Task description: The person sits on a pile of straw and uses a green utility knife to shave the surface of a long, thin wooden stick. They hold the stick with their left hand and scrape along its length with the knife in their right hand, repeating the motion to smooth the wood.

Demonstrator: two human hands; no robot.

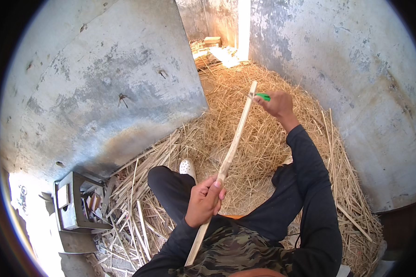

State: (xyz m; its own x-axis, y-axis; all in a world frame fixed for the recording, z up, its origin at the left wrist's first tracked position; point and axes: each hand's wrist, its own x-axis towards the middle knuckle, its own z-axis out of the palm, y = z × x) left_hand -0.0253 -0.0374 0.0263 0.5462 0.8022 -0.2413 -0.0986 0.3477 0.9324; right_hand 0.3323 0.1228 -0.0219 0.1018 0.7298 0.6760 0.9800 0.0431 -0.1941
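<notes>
A long pale bamboo strip (238, 131) slants from my lap up and away to the right, with a node a little above my grip. My left hand (205, 201) is closed around its lower part, thumb lying along the top. My right hand (278, 104) is closed on the green handle of a small knife (262, 96) near the strip's far end. The knife's short blade lies across the strip and seems to touch it; the fingers hide most of the handle.
Shavings and straw-like slivers (263, 138) cover the floor around my legs. Split strips (134, 207) are heaped at the left beside a wooden stool (74, 203) with odds and ends inside. Worn grey walls (111, 83) stand on both sides. A brick (212, 40) lies at the back.
</notes>
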